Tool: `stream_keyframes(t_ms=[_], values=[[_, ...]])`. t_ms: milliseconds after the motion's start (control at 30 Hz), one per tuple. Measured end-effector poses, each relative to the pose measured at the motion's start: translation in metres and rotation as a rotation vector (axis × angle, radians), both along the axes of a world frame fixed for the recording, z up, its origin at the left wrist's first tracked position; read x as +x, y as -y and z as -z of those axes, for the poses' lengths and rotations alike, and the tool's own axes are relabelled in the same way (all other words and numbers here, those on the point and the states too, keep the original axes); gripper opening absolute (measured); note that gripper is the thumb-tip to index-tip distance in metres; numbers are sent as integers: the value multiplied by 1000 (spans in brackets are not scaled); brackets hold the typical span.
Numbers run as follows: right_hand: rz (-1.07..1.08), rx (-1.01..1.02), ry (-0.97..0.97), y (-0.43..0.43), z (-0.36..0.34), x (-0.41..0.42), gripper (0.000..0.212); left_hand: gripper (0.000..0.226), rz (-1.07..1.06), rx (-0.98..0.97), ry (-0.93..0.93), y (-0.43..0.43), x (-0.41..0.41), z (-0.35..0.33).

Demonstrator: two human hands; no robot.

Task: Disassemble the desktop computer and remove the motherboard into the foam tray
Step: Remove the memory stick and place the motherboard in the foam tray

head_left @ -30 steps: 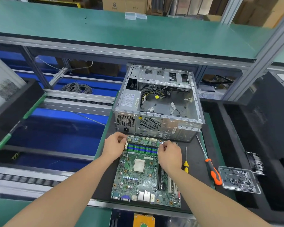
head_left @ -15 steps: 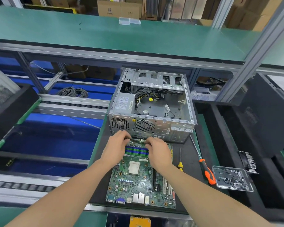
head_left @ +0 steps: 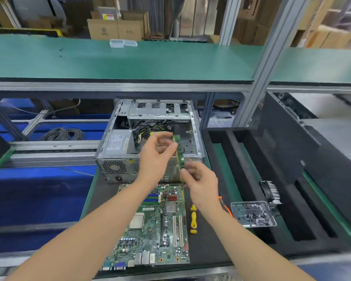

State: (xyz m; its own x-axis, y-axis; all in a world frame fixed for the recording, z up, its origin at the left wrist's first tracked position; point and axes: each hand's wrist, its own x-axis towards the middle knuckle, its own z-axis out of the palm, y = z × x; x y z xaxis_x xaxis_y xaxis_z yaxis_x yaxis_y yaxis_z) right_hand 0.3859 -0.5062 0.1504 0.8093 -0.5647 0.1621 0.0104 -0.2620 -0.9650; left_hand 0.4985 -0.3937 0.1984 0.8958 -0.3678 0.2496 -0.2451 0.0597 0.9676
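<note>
Above the motherboard, memory stick pinched by left hand, gripped below by right hand

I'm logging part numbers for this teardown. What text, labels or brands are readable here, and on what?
Nothing here can be read with confidence.
Power supply label, inside the computer case: printed lines, blurred.
Motherboard: white sticker and board markings, too small.
Memory module: motion-blurred, no legible text.
Cardboard box: round logo with print beneath, too small.
Red and yellow sticker on a box behind: blurred.
</note>
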Motion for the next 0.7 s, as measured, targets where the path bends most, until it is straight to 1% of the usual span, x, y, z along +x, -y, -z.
stream_keyframes(t_ms=[100, 233, 333, 400, 533, 700], values=[[88, 56, 18, 39, -15, -13, 18, 27, 67, 12, 13, 57, -9, -16], [206, 261, 20, 102, -20, -22, 13, 28, 126, 87, -19, 131, -19, -18], [246, 402, -36, 151, -11, -19, 15, 32, 156, 176, -16, 178, -24, -5], [261, 458, -94, 181, -1, -13, 14, 37, 168, 249, -18, 205, -25, 9], [251, 512, -280, 225, 30, 4, 12, 46, 143, 339, -135, 241, -21, 48], [198, 463, -519, 237, 72, 28, 11, 53, 32, 431, -396, 247, -13, 97]])
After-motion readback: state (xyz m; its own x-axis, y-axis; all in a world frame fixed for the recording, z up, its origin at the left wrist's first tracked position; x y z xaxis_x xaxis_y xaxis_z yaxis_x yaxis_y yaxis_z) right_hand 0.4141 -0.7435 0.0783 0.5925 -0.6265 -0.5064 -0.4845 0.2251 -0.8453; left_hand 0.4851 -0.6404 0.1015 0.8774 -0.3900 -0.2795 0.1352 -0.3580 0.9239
